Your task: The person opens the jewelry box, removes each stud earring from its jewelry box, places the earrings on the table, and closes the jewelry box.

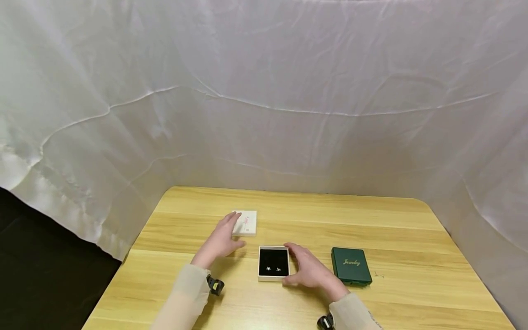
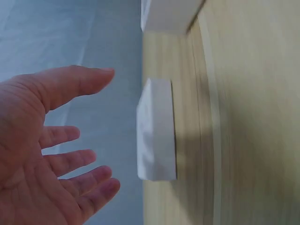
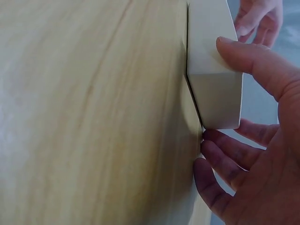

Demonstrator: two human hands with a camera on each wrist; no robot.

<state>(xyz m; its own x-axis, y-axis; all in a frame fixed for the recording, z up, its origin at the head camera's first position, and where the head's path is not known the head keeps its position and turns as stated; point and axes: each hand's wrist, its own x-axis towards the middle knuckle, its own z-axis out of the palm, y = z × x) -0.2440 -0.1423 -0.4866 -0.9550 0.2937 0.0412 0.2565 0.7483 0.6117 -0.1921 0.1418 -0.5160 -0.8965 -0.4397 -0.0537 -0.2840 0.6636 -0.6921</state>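
A white open jewelry box (image 1: 274,278) with a black lining sits on the table. Two small silver star-shaped earrings (image 1: 268,268) lie on the lining. My right hand (image 1: 307,268) grips this box at its right end, thumb on the near wall and fingers around the far corner. In the right wrist view, the thumb presses the pale box wall (image 3: 215,101). Left of the box, my left hand (image 1: 220,238) hovers with its fingers spread, holding nothing. Just beyond it lies a flat white lid or box (image 1: 246,224) with pink print, partly behind the fingers.
A closed dark green box (image 1: 351,266) marked "Jewelry" stands right of my right hand. The wooden table (image 1: 412,238) has a pale fabric curtain (image 1: 288,91) behind and at its sides. Each wrist wears a small black camera (image 1: 216,285).
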